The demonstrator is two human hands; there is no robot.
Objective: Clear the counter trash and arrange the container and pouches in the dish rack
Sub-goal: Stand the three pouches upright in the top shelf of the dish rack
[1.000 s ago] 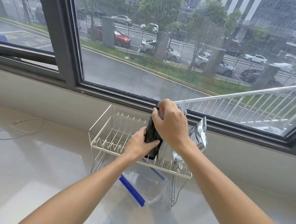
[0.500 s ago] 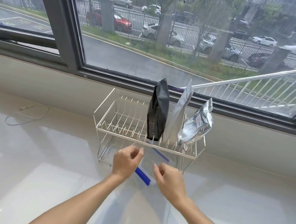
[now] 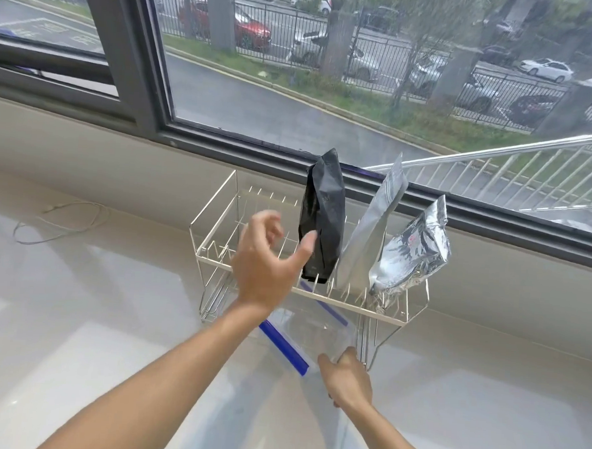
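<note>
Counter (image 3: pixel 77 316): container (image 3: pixel 316 332) touching right hand (image 3: pixel 348 381).

My pale, glossy stone counter (image 3: pixel 76 333) runs under the window. On it stands a two-tier wire dish rack (image 3: pixel 216 216) of cream-coloured metal, near the back wall. A clear plastic container with blue rim strips (image 3: pixel 284 347) sits low at the rack's front; whether it touches the counter I cannot tell. A thin pale cord (image 3: pixel 61 222) lies looped far left.
</note>
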